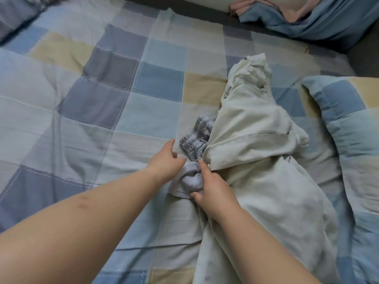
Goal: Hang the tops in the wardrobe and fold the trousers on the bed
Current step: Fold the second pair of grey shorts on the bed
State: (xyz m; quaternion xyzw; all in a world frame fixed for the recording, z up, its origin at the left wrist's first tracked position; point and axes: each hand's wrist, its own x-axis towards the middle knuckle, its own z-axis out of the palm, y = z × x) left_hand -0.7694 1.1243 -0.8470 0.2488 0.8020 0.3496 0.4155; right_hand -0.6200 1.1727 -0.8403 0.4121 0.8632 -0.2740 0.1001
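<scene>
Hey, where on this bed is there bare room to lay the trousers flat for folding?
The broad checked quilt left of the left hand lies bare up to the far edge. It is crowded on the right: the pale garment covers the blue trousers, with the pillow beside it.

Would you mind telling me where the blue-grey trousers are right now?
In the head view, the blue-grey trousers lie mid-bed, partly under the pale garment, with the right hand gripping them.

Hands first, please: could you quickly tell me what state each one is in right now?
Left hand: open, fingers relaxed beside the lilac-blue garment.
Right hand: gripping a bunch of the lilac-blue garment.
</scene>
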